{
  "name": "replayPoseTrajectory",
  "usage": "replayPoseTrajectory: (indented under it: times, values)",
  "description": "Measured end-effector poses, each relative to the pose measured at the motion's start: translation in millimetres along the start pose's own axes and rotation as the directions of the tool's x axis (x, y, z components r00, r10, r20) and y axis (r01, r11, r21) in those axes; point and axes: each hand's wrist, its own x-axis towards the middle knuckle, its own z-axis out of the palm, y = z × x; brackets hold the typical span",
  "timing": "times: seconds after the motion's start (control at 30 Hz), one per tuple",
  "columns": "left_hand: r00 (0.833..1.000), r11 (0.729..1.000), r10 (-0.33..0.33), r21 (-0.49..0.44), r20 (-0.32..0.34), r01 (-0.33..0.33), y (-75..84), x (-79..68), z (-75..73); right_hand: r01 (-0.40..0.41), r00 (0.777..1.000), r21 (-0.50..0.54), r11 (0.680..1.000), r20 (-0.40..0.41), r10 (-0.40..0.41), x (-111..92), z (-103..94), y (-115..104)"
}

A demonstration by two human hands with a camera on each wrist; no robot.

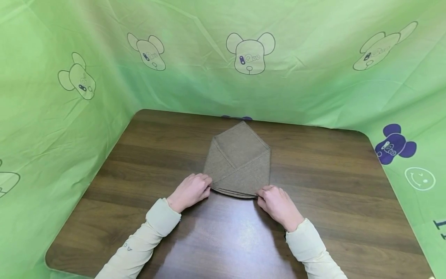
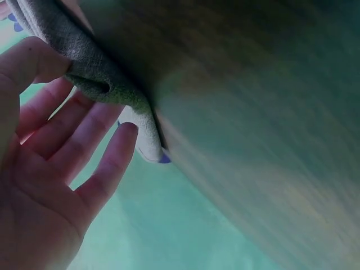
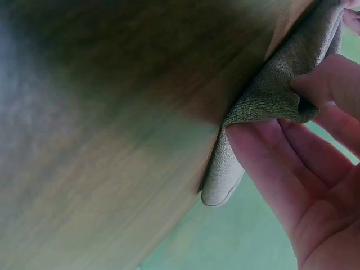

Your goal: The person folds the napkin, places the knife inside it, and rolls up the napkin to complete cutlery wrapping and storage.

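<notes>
A brown-grey cloth point(image 1: 240, 151), folded in layers with a pointed far end, lies on the wooden table. Its near edge shows several stacked layers, bowed slightly toward me. At the near left corner, my left hand point(image 1: 193, 188) pinches the cloth between thumb and fingers. My right hand point(image 1: 278, 203) pinches the near right corner in the same way. In the left wrist view the thumb presses the folded cloth point(image 2: 93, 67) against the fingers. The right wrist view shows the thumb on top of the cloth point(image 3: 275, 90) and the fingers beneath.
The dark wooden table point(image 1: 139, 155) has rounded corners. Green curtains point(image 1: 195, 50) printed with bear-head figures hang behind it and at both sides. Light sleeves point(image 1: 139, 240) cover both forearms.
</notes>
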Motion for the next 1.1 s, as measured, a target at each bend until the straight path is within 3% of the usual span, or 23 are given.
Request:
replayPoseTrajectory:
  times: [0.23,0.63,1.1]
  values:
    - [0.998,0.997,-0.065,0.048,-0.028,0.066,1.3,-1.2,0.3,-0.034,0.999,-0.012,0.999,0.036,0.034,-0.8,-3.0,-1.6]
    - [0.989,0.989,-0.149,0.018,-0.007,0.149,1.2,-3.6,0.2,-0.084,0.996,-0.072,0.994,0.032,0.086,-4.3,-3.8,-5.2]
    - [0.978,0.978,-0.189,-0.076,0.086,0.196,-2.3,-1.0,-2.7,-0.17,0.98,0.004,0.985,0.103,0.169,1.5,-7.5,-3.2]
